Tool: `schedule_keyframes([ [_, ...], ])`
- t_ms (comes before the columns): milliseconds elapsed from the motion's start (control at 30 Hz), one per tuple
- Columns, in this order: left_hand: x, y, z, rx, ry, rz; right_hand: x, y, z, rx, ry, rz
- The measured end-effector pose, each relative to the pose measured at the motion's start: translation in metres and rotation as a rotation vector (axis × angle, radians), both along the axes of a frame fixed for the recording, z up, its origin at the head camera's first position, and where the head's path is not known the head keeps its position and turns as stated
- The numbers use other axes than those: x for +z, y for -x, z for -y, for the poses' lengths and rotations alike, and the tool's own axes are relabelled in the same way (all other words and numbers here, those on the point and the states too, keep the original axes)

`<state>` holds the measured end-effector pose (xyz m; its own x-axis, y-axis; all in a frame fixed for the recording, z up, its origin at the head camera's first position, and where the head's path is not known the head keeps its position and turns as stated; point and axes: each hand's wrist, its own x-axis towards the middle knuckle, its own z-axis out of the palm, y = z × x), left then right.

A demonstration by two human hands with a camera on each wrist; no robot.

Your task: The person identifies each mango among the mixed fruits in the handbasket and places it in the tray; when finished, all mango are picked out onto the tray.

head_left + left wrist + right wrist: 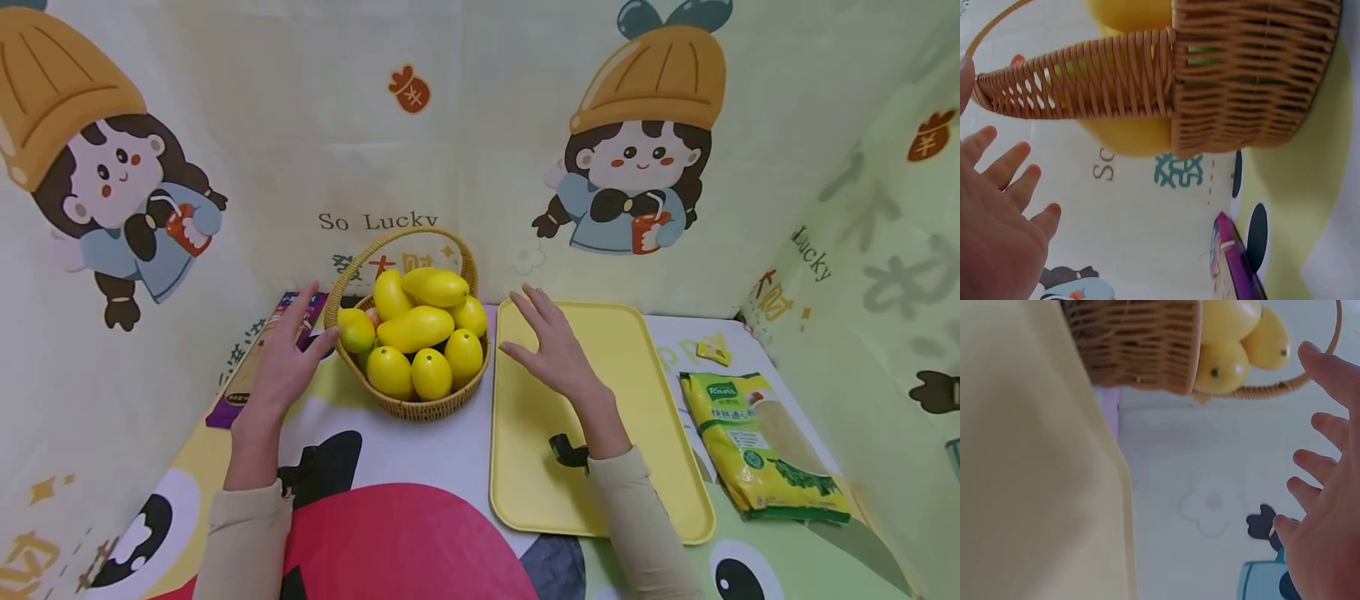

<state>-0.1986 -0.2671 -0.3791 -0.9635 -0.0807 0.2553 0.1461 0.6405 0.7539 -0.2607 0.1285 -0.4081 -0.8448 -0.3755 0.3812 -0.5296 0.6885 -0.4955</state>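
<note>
A wicker basket [427, 408] with a tall arched handle stands at the back of the table, heaped with several yellow mangoes [416, 329]. On its left side my left hand [288, 358] is raised with fingers spread, the thumb right at the basket's rim in the head view. My right hand [551, 346] hovers to the right of the basket, over the far left part of a yellow tray [600, 500], fingers apart and holding nothing. In the wrist views, the left palm [997, 231] and the right palm [1329, 544] both show bare beside the basket.
At the left lies a long purple and tan package [243, 375], partly behind my left hand. Right of the tray is a yellow-green Knorr bag [761, 446], with a small yellow packet [713, 353] behind it. A printed cloth backdrop [495, 167] rises behind the table.
</note>
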Motion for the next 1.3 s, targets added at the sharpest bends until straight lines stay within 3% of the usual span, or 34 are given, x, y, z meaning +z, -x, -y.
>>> schedule_keyframes([
  [333,-0.006,0.003,-0.019,-0.029,-0.149,-0.097,0.010,0.011,0.052,0.069,0.077,-0.020],
  [667,-0.008,0.006,-0.029,-0.071,-0.310,-0.219,0.030,0.034,0.089,0.093,0.030,0.003],
  [1000,-0.007,0.005,-0.030,-0.057,-0.316,-0.271,0.043,0.046,0.113,0.081,-0.006,0.083],
  [1300,-0.006,0.005,-0.031,-0.049,-0.322,-0.258,0.038,0.050,0.116,0.079,0.096,0.059],
])
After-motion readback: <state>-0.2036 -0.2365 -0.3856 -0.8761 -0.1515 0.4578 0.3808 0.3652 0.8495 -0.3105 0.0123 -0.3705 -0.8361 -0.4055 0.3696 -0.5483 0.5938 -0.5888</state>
